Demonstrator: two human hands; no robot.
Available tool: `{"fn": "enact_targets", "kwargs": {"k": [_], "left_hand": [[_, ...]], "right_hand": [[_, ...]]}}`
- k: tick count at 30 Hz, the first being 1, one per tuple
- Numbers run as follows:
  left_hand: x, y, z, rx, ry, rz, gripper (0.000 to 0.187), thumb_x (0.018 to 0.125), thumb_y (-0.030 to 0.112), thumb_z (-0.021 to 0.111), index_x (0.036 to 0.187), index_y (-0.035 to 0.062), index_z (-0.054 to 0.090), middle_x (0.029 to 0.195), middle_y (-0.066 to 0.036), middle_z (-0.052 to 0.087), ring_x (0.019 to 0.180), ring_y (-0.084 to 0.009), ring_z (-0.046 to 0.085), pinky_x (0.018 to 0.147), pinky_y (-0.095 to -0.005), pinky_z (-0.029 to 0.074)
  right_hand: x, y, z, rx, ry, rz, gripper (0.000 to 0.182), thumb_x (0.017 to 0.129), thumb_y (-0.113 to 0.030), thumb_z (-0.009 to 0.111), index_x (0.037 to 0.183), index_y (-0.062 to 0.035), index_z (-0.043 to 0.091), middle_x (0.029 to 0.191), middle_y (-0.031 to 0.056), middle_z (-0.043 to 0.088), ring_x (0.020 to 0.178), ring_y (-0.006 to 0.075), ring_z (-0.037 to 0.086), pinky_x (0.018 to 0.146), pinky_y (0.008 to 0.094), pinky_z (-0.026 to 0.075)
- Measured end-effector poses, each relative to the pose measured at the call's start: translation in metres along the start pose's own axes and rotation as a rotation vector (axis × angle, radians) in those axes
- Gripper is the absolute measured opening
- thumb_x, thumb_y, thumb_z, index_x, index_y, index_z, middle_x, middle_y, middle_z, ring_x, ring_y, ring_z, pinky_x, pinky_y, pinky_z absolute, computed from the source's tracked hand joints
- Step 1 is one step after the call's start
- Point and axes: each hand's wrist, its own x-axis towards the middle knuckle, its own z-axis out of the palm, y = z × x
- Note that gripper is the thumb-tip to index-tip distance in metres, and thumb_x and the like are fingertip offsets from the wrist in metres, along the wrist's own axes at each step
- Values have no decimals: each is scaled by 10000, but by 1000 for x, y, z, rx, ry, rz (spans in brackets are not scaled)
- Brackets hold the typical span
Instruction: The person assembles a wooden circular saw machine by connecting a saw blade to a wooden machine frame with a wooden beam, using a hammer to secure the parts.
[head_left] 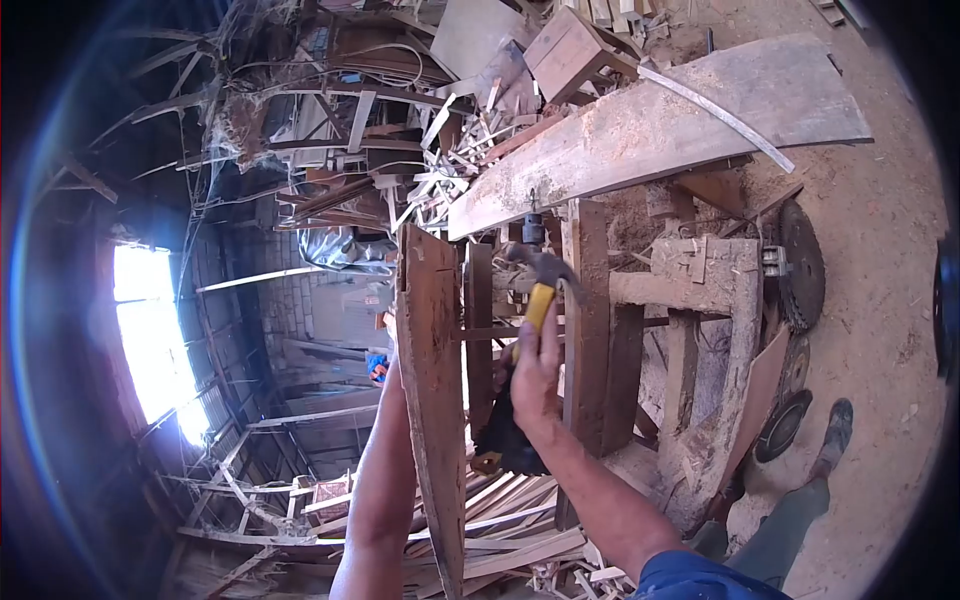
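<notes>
My right hand (537, 385) is wrapped round the yellow handle of a claw hammer (541, 300). The hammer's dark head is slightly blurred and lies in front of the gap between two wooden posts. To the left, a long brown wooden board (432, 390) runs down the view. Behind its left edge, only a sliver of my left hand (391, 322) shows, close against the board; its fingers are hidden, so its grip cannot be made out. A black tool body (512, 440) appears below my right hand, partly covered by it. A dark cylindrical fitting (533, 229) is just above the hammer head.
A wide dusty plank (650, 120) lies across the top, with a thin strip (715, 115) on it. At right stand a sawdust-covered wooden frame (690, 285) and a large toothed circular blade (803, 265). Scrap wood (500, 540) is heaped below; a bright window (155, 340) is at left.
</notes>
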Motion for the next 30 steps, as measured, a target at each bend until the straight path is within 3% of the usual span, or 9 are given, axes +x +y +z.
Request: {"fn": "enact_targets", "kwargs": {"k": [3, 5, 8, 13, 16, 20, 23, 28, 30], "left_hand": [[-3, -1, 1, 5, 9, -6, 797, 1135, 642, 448, 1706, 89, 387, 1579, -141, 573, 1425, -264, 566, 1172, -425, 474], [-1, 0, 4, 3, 6, -4, 795, 1135, 639, 449, 1704, 88, 389, 1577, -140, 574, 1423, -263, 566, 1171, -424, 475], [1, 2, 5, 6, 11, -1, 791, 1136, 635, 451, 1702, 87, 391, 1574, -139, 576, 1420, -262, 567, 1169, -422, 475], [-1, 1, 4, 3, 16, -4, 784, 1136, 628, 454, 1699, 85, 395, 1570, -138, 578, 1415, -260, 569, 1165, -420, 477], [-1, 2, 3, -2, 14, 3, 780, 1137, 624, 455, 1697, 84, 397, 1567, -137, 579, 1412, -259, 570, 1163, -418, 477], [-2, -1, 1, -9, 15, 3, 775, 1138, 619, 458, 1695, 83, 400, 1563, -136, 581, 1408, -257, 571, 1160, -416, 478], [-5, -4, 0, -12, 21, 2, 771, 1138, 615, 459, 1693, 82, 402, 1560, -135, 582, 1405, -256, 572, 1158, -415, 479], [-8, -5, 2, -2, 27, 0, 764, 1139, 608, 462, 1689, 80, 406, 1555, -134, 585, 1399, -254, 574, 1155, -412, 480], [-9, -5, 1, 2, 31, -2, 762, 1139, 605, 463, 1688, 80, 408, 1553, -134, 586, 1397, -253, 574, 1154, -411, 481]], "right_hand": [[28, 37, 4, -401, -96, -453, 602, 1199, -260, 496, 1754, -115, 316, 1454, 158, 636, 994, 217, 679, 875, 342, 572], [32, 38, -4, -241, -40, -298, 611, 1198, -273, 505, 1752, -98, 316, 1354, 132, 682, 947, 163, 661, 822, 311, 566], [1, 4, -1, 44, 59, 24, 615, 1197, -251, 491, 1759, -91, 297, 1465, 155, 657, 1072, 280, 708, 1010, 400, 570], [12, 53, 5, -292, -133, -304, 609, 1194, -224, 493, 1751, -65, 305, 1520, 143, 615, 1142, 256, 689, 1082, 376, 520], [10, 48, -3, -310, -57, -295, 624, 1202, -222, 469, 1773, -111, 241, 1119, 102, 707, 882, 186, 692, 825, 334, 586], [-3, 22, -14, 12, 99, -148, 651, 1211, -248, 455, 1793, -220, 163, 723, -10, 526, 546, 67, 513, 474, 240, 463], [3, 5, -11, 83, 99, -67, 635, 1209, -260, 465, 1786, -202, 205, 813, 11, 558, 572, 62, 512, 496, 231, 471], [55, 67, -1, -367, -33, -536, 616, 1178, -239, 528, 1759, -203, 326, 896, 9, 567, 561, 90, 520, 466, 285, 491], [48, 69, -5, -292, -29, -401, 615, 1180, -240, 518, 1760, -191, 319, 875, 4, 566, 567, 86, 524, 462, 280, 491]]}}
